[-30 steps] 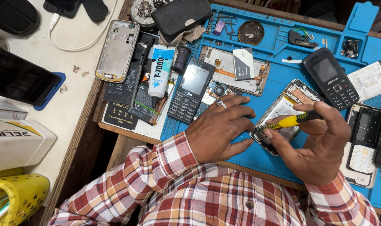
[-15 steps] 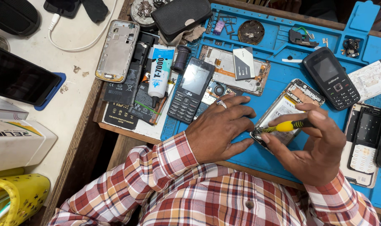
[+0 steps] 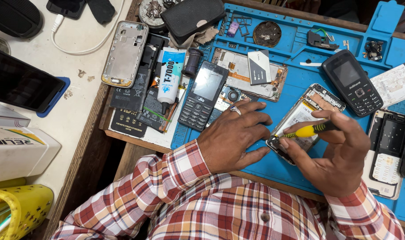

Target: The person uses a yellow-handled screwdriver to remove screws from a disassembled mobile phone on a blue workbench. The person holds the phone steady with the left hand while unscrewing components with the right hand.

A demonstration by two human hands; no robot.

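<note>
- Far left on my view I see a white box (image 3: 15, 149) on the pale counter (image 3: 84, 95), with a yellow basket (image 3: 20, 206) below it and a dark tablet (image 3: 20, 84) above.
- Further in, a silver phone frame (image 3: 124, 53) lies at the counter's edge, beside a flat black battery (image 3: 130, 91).
- A white glue tube (image 3: 169, 78) with a black nozzle lies across dark packets just left of the blue work mat (image 3: 295, 44).
- A black keypad phone (image 3: 203, 95) rests on the mat's left edge, face up.
- My left hand (image 3: 233, 135) lies flat on the mat, fingers spread and loose, gripping nothing; its fingertips sit just beside the opened phone, and I cannot tell if they touch it. A ring shows on one finger.
- The opened phone (image 3: 302, 115), back cover off, lies tilted on the mat between my two hands.
- My right hand (image 3: 335, 155) pinches a yellow-handled screwdriver (image 3: 307, 131) between thumb and fingers, closed firmly on it; the tip points left at the phone's lower corner.
- Above, a bare circuit board (image 3: 238, 71) carries a small grey battery (image 3: 259, 66).
- To the right, a second black keypad phone (image 3: 351, 82) lies face up on the mat.
- At the far right sits a phone shell (image 3: 387, 151) with its white keypad facing up.
</note>
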